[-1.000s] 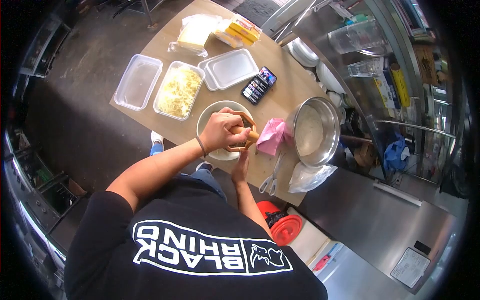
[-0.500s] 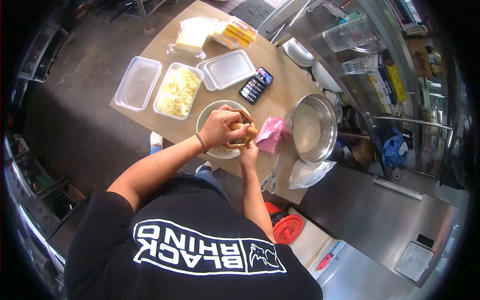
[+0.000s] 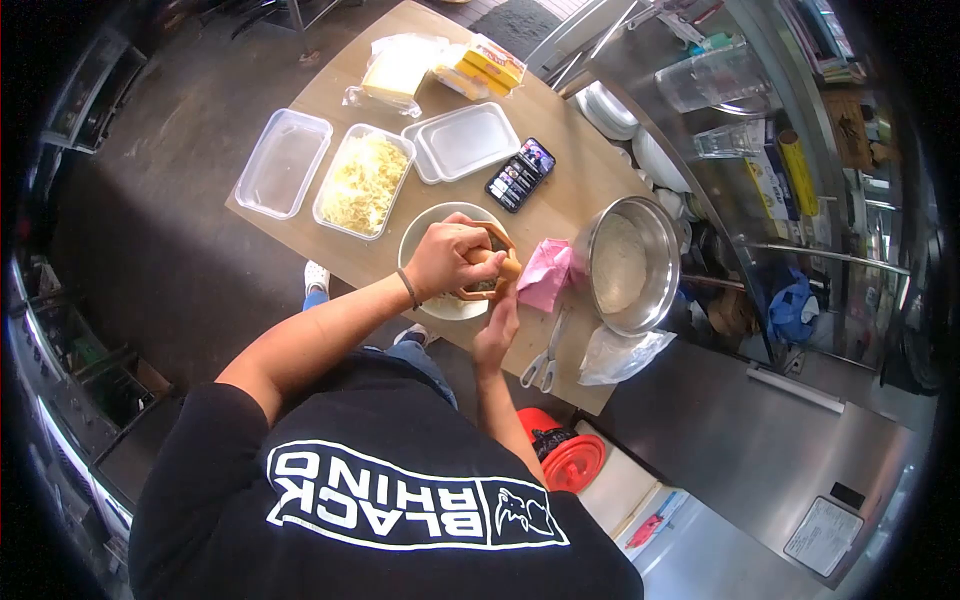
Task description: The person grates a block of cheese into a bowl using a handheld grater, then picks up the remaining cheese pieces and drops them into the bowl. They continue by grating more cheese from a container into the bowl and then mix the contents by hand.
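1. Wooden table [image 3: 565, 215] in a cramped kitchen, with a steel pan [image 3: 625, 262], a phone [image 3: 520, 175] and a tub of shredded cheese [image 3: 362, 182] close by.
2. Grater [image 3: 505, 266] held over a white bowl [image 3: 418, 228], likely so the shreds drop in.
3. Left hand [image 3: 450, 258] clenched on the grater's top, bearing down.
4. Right hand [image 3: 497, 328] grips its near edge from below, apparently steadying it.
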Demonstrator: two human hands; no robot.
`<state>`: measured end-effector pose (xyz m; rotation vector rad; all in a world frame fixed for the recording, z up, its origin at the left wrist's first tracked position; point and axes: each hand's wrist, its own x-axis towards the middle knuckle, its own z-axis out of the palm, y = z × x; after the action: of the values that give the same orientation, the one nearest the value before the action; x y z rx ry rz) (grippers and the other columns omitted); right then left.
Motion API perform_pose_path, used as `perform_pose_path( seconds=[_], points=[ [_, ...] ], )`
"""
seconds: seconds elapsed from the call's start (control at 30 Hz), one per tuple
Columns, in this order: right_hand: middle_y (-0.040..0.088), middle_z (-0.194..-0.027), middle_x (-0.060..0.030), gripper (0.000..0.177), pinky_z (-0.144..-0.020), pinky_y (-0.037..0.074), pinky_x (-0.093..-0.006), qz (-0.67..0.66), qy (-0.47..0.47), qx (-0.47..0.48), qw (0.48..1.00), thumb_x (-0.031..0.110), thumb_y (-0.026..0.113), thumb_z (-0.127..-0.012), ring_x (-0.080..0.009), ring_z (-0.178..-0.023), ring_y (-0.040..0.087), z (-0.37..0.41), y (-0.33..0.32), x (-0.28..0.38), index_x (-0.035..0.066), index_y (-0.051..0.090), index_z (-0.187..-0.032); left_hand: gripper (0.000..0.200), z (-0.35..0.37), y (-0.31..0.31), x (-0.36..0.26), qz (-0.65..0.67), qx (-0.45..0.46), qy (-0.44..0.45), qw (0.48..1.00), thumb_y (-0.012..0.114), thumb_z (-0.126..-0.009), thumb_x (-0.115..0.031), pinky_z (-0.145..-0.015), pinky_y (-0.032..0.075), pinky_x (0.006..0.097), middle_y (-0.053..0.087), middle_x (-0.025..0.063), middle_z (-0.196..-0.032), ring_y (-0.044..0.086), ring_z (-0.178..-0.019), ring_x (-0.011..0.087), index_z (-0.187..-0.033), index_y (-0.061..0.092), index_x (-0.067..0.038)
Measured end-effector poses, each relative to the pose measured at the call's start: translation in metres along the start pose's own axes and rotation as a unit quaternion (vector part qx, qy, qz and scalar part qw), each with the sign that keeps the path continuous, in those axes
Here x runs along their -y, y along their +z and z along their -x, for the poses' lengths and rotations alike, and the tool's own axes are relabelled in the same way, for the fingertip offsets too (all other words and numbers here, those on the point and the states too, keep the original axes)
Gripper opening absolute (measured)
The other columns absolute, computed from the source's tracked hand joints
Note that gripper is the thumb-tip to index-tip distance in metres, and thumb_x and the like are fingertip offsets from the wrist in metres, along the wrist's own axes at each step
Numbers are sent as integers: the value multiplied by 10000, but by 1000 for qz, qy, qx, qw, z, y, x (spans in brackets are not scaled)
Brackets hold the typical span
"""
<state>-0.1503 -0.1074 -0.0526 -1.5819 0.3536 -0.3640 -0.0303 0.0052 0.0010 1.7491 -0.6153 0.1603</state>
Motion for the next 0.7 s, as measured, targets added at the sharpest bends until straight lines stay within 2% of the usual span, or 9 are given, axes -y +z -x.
perform_pose_path(
  seconds=[0.03, 0.07, 0.1, 0.23, 0.3, 0.4, 0.5, 0.63, 0.7],
  points=[
    [372, -1378, -170, 569, -1063, 264, -334, -118, 9, -7, 993, 367, 270, -999, -216, -1286, 353, 4, 4, -2, -47, 256, -1389, 203, -1, 1, 2, -3, -3, -2, 1000, 708, -700, -201, -689, 482, 324, 585, 94, -589, 588, -610, 262, -611, 617, -43],
    [239, -1450, -167, 614, -1096, 181, -339, -109, 6, 28, 994, 402, 176, -996, -220, -1350, 223, 8, 1, -11, -62, 229, -1393, 208, 0, 1, 3, -2, -3, -1, 1000, 711, -699, -206, -685, 482, 325, 584, 95, -588, 588, -614, 260, -609, 616, -45],
    [239, -1450, -167, 614, -1096, 181, -339, -109, 9, 27, 994, 402, 176, -996, -220, -1350, 223, 9, 1, -11, -62, 229, -1393, 213, 1, 3, 4, 0, -2, 1, 1000, 713, -699, -212, -681, 482, 325, 583, 95, -587, 588, -617, 258, -607, 614, -46],
    [385, -1339, -169, 702, -996, 317, -327, -59, 49, 27, 997, 509, 227, -960, -232, -1219, 389, 6, 4, -10, -59, 289, -1368, 223, 1, 6, 7, -15, -15, 8, 1000, 715, -697, -221, -674, 484, 322, 580, 97, -584, 586, -616, 256, -600, 611, -49],
    [457, -1284, -169, 748, -946, 386, -321, -36, 72, 32, 996, 563, 252, -943, -239, -1154, 472, 5, 7, -10, -58, 319, -1355, 225, 2, 4, 8, -10, 7, -1, 1000, 716, -694, -223, -672, 485, 317, 580, 101, -582, 586, -615, 258, -596, 611, -49],
    [489, -1233, -151, 769, -899, 416, -297, -79, 116, 9, 990, 592, 252, -930, -213, -1095, 505, 2, 9, -9, -50, 336, -1344, 227, 2, 4, 6, -9, 6, -7, 1000, 716, -694, -223, -663, 483, 317, 580, 100, -583, 583, -612, 256, -594, 610, -48],
    [517, -1190, -146, 771, -869, 432, -299, -44, 150, -3, 988, 610, 244, -923, -200, -1062, 522, 0, 4, -16, -39, 383, -1315, 226, 1, 4, 4, -21, -8, 3, 1000, 716, -693, -223, -657, 482, 322, 582, 97, -585, 582, -609, 256, -595, 611, -48],
    [546, -1138, -128, 733, -854, 435, -302, -6, 212, -23, 977, 591, 237, -934, -194, -1031, 535, -7, -8, -36, -31, 440, -1266, 221, 1, 3, 2, -8, -3, 4, 1000, 717, -691, -220, -670, 484, 322, 587, 94, -588, 584, -613, 253, -599, 614, -48],
    [566, -1104, -89, 554, -852, 433, -295, -65, 210, 39, 975, 455, 347, -968, -186, -1017, 539, -11, -18, -53, -14, 474, -1235, 216, 0, 1, -2, -26, 12, -27, 999, 714, -696, -221, -695, 485, 321, 593, 85, -601, 592, -636, 248, -612, 614, -50]
  ],
)
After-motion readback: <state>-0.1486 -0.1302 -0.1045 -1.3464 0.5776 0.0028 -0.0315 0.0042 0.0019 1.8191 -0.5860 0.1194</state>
